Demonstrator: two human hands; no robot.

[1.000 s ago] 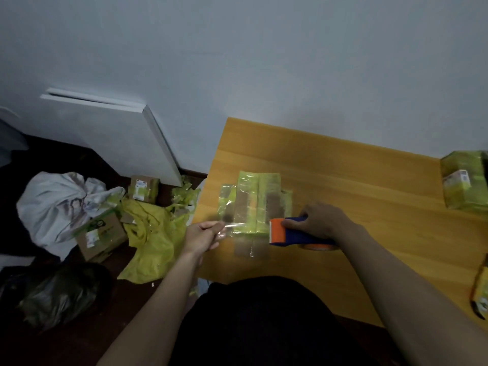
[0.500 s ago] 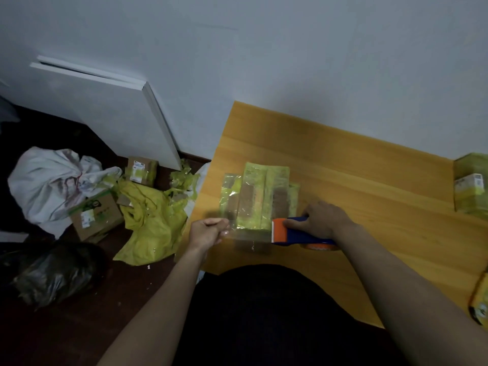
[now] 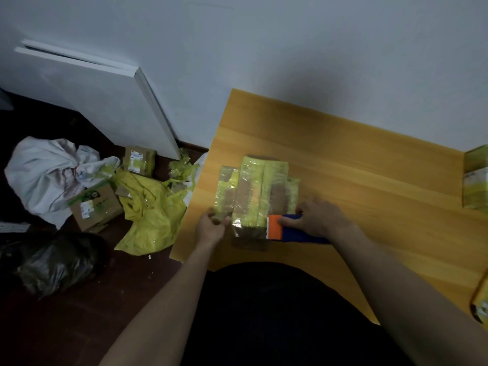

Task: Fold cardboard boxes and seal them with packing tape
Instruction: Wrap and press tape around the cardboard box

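Cardboard (image 3: 257,192), flat on the tabletop (image 3: 356,165) near its left edge, runs lengthwise away from the person, its near end directly between the hands. Left hand (image 3: 211,225) pinches the tape's (image 3: 248,227) free end at the near-left corner; right hand (image 3: 320,216) grips the dispenser (image 3: 284,228) just right of it, so the strip spans crosswise, ready to press down

I count one flattened cardboard box (image 3: 257,192) on the tabletop (image 3: 356,165), and one tape dispenser (image 3: 287,229). At the right edge I see one taped box (image 3: 476,180) and one more yellow thing (image 3: 482,303) lower down, too cut off to name. On the floor I count two small cardboard boxes (image 3: 96,204) (image 3: 139,161), one white sack (image 3: 47,173), one black bag (image 3: 56,262) and one yellow bag (image 3: 153,220). Two white boards (image 3: 92,88), perhaps, lean against the wall.
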